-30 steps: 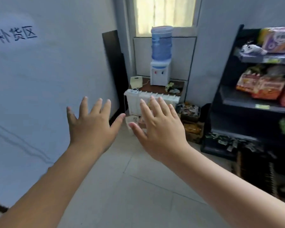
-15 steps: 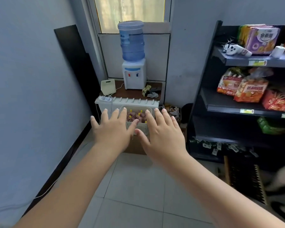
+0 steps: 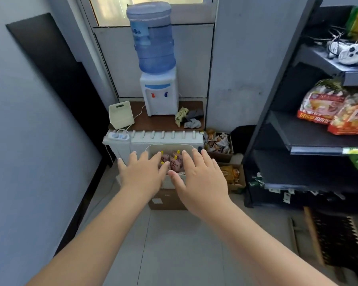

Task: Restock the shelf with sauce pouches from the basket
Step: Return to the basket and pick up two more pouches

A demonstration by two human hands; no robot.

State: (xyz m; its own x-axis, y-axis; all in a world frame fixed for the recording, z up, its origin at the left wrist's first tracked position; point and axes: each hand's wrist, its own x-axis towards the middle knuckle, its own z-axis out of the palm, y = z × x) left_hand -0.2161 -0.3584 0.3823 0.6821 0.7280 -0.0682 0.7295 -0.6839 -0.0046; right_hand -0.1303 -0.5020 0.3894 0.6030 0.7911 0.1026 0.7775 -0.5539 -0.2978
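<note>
A white basket point(image 3: 170, 147) sits on a cardboard box straight ahead, low against a white radiator. Inside it stand several pink sauce pouches point(image 3: 175, 163) with yellow caps. My left hand point(image 3: 142, 175) and my right hand point(image 3: 201, 180) are stretched out palm down in front of the basket, fingers spread, holding nothing and partly hiding its front rim. The black shelf unit point(image 3: 310, 145) stands at the right, with orange snack bags on its middle board.
A water dispenser point(image 3: 156, 79) stands on a brown table behind the radiator point(image 3: 163, 138). Open cartons of snacks point(image 3: 219, 142) sit on the floor between basket and shelf. A dark panel point(image 3: 56, 75) leans on the left wall. Grey floor tiles lie below my arms.
The view has swung right and moved closer to the basket and shelf. Both hands have stayed spread and empty, now over the basket's front.
</note>
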